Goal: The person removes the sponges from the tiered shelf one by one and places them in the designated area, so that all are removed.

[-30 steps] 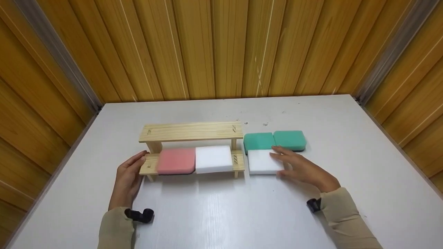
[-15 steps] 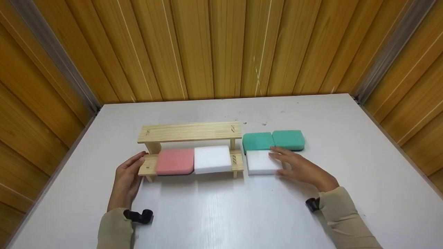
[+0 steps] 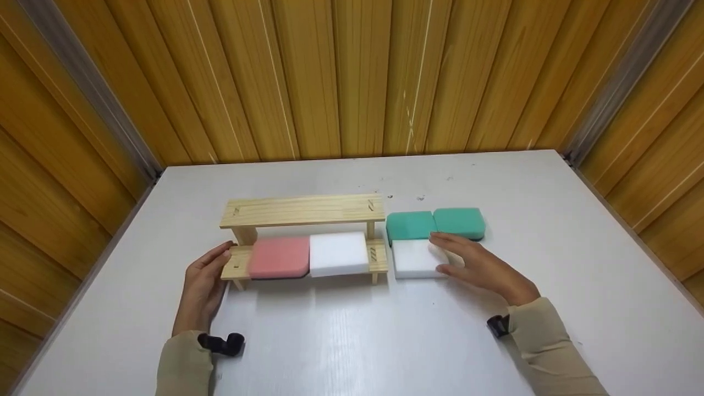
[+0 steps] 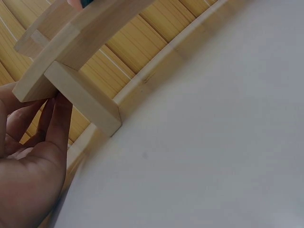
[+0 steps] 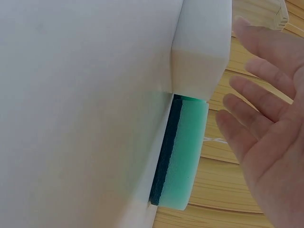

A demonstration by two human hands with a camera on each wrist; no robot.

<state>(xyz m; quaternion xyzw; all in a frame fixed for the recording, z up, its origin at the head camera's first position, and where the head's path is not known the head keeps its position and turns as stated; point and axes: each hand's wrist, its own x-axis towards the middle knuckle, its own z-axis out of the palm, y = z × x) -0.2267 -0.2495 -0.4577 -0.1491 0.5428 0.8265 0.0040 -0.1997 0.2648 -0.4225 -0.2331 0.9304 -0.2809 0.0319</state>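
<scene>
Seemingly for steadiness, pinches the wooden rack (image 3: 302,211) by its lower left end with the left hand (image 3: 203,283), and holds the right hand (image 3: 485,267) spread beside the loose white block (image 3: 415,258), set well in from the right edge of the table (image 3: 330,341), presumably for easy reach.

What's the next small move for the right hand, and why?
I'd probably draw the right hand clear of the loose white block: the block lies flat on the table, on the near side of the green sponges, and the hand is open, not gripping it. The left hand holds the left end of the wooden rack.
</scene>
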